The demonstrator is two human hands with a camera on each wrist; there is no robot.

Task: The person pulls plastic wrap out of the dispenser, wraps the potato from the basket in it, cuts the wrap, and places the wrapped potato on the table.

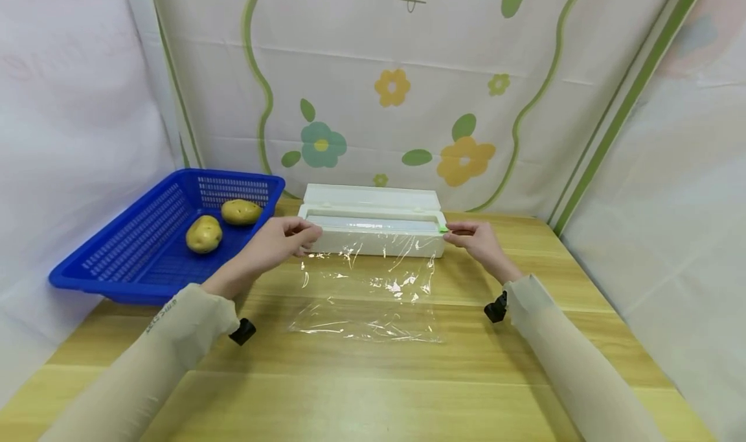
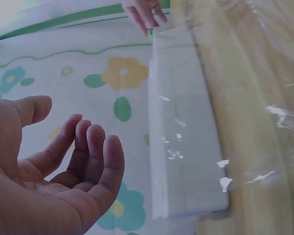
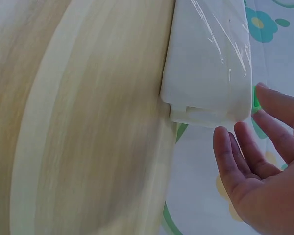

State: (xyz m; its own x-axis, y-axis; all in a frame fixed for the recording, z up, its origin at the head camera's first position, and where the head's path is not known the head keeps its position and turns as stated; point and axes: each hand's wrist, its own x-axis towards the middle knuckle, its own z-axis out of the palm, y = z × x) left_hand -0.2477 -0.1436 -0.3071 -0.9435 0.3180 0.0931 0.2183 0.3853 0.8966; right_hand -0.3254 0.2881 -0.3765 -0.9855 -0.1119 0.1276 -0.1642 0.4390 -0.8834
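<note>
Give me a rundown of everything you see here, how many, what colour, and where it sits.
Rectangular slotted plastic basket: 1, blue, table's left
Oval potatoes: 2, yellowish, inside the basket
Rectangular lidded box: 1, white, table's far middle, lid raised
Sheet of plastic film: 1, clear, across the box's front and out over the table
Small tab: 1, bright green, box's right end
Wooden table: 1, light brown, underneath
Flower-printed cloth: 1, white with green, teal and orange, behind the box
Wrist-worn cameras: 2, black, one per wrist
Long sleeves: 2, beige, both arms
Left hand: 1, near the box's left end
Right hand: 1, fingers at the tab
</note>
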